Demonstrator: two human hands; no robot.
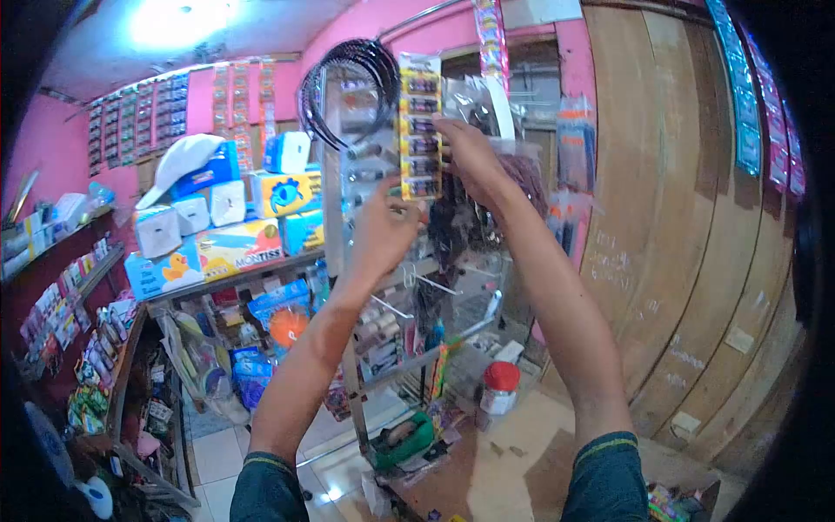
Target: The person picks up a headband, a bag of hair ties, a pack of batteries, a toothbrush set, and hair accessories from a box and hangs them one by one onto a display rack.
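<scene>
A long yellow card strip [420, 126] with several small dark packaged items hangs upright in front of a glass-and-metal display rack. My right hand [474, 165] is closed on its right edge, thumb and fingers at the middle of the strip. Lower down, my left hand [393, 228] is closed with its fingertips at the strip's bottom edge. Black hoops [352, 87], like headbands, hang just left of the strip. Behind my right hand are clear plastic bags [474, 104] and dark bundled goods, partly hidden by the hand and forearm.
Tissue packs [228, 248] and a white cap [187, 161] sit on a shelf to the left. A red-lidded jar [500, 387] and a green container [404, 439] stand below the rack. A wooden plank wall [661, 217] rises on the right, with sachet strips [738, 87] hanging there.
</scene>
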